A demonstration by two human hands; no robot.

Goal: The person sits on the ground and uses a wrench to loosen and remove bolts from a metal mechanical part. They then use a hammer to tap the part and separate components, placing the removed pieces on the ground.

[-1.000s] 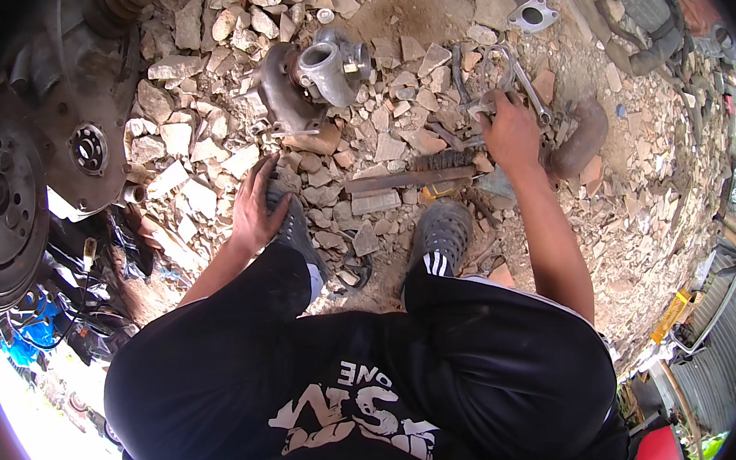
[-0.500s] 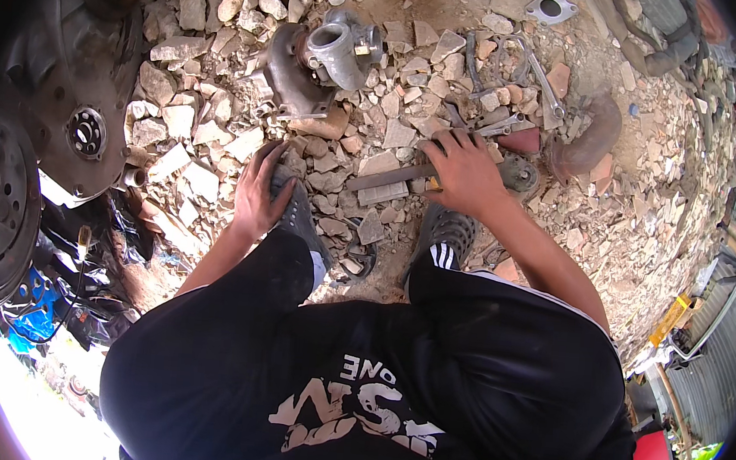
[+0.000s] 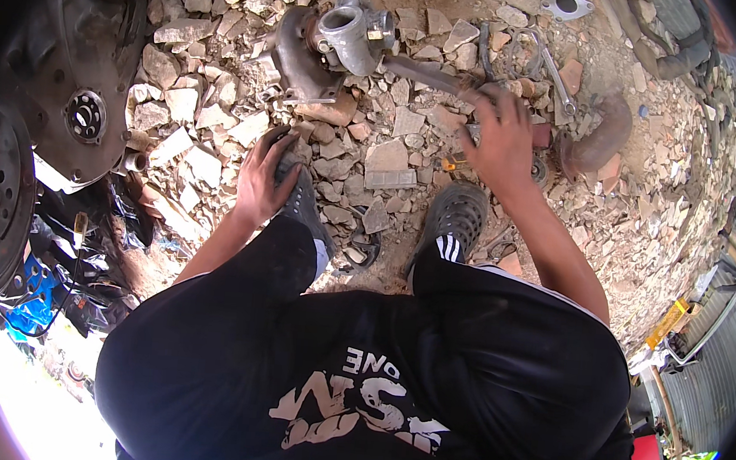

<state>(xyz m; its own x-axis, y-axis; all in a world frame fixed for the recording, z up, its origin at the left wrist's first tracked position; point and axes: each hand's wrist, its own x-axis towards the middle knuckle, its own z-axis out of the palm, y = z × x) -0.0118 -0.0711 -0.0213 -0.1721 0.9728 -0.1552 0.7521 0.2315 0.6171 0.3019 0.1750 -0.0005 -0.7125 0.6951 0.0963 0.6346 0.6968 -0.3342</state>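
Note:
My left hand (image 3: 261, 178) rests on the toe of the grey clog (image 3: 301, 207) on my left foot, fingers loosely stretched and holding nothing. Out to the right, my right hand (image 3: 503, 137) hovers low over the rubble, its fingers slightly blurred. They close on the right end of a dark flat bar (image 3: 425, 74), and hide that end. The bar's other end points at a turbocharger (image 3: 349, 34), a grey metal housing with a round opening. Below the hand lies a small yellow tool (image 3: 454, 164), partly seen. A dark red piece (image 3: 542, 136) shows beside the wrist.
Broken stones (image 3: 204, 169) cover the ground. Right of my hand lie a combination wrench (image 3: 556, 79) and a rusty curved pipe (image 3: 601, 140); a flat gasket (image 3: 567, 3) is farther off. A large engine part (image 3: 67, 94) stands at the left. My right clog (image 3: 457, 215) is near the middle.
My right hand has moved away from me and slightly right, carrying the flat bar from near my shoes to beside the turbocharger. The yellow tool is now uncovered. My left hand stays put.

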